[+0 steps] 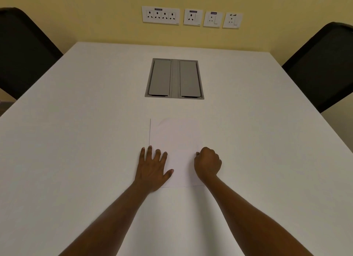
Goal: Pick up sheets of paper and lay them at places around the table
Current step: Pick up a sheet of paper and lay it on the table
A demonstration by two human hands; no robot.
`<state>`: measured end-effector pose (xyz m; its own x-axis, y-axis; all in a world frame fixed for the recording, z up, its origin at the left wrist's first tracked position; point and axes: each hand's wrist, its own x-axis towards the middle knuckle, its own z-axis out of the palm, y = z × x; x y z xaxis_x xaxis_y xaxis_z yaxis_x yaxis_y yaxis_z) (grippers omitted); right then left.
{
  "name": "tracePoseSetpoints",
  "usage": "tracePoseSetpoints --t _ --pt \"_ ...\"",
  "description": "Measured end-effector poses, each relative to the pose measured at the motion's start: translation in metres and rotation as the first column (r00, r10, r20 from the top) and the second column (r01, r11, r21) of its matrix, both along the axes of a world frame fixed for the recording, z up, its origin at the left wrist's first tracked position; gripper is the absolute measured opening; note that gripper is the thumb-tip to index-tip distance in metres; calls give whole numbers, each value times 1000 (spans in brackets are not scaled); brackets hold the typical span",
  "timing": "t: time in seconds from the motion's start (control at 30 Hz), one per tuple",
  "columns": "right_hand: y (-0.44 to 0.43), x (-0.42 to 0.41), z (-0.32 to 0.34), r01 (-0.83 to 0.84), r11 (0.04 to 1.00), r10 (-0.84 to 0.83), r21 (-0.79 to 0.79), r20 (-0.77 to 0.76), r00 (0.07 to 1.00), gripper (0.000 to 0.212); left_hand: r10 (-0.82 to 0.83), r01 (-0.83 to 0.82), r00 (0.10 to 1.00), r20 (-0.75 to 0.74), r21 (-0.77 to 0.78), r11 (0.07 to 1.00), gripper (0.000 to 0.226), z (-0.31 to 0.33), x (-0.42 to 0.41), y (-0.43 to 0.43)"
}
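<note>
Evidently the picking-up step is just starting: a white sheet of paper (176, 150) lies flat on the desk (76, 122), between the two hands and running away beyond their fingertips. The left hand (152, 168) rests spread and flat, fingers wide, pinning the sheet's left edge and holding nothing. The right hand (207, 163) is curled into a loose fist at the sheet's right edge; whether it pinches the paper I cannot tell. Next, I judge, an edge must be peeled up while the flat hand steadies it. Beyond both hands sit a grey cable hatch (174, 78) and wall sockets (191, 17); their small labels are unreadable.
</note>
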<state>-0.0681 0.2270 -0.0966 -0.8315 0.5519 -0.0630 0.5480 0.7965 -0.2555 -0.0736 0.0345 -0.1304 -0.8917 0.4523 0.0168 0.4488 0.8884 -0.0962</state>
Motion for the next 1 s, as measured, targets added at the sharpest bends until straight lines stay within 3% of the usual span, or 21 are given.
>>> tracePoseSetpoints --t 0.3,0.47,0.53,0.6,0.73,1.0 --pt "-7 3 8 51 999 -50 8 -80 996 13 -10 10 1000 -11 0 1000 74 0 1 1" --pt "-5 -1 12 183 918 -241 -351 -128 962 4 -13 13 1000 -17 7 1000 73 3 3 -1" --pt "-2 -2 12 237 842 -328 -484 -111 938 23 -14 14 1000 -12 4 1000 74 4 4 -2" --pt "1 -2 14 261 796 -366 -546 -92 926 28 -8 8 1000 1 -1 1000 74 5 5 -2" --pt "1 -1 18 257 832 -342 -491 -89 936 13 -4 4 1000 19 -10 1000 75 5 4 -3" --pt "-8 1 19 175 960 -205 -220 -126 970 16 -9 9 1000 -11 -16 1000 72 5 5 -2"
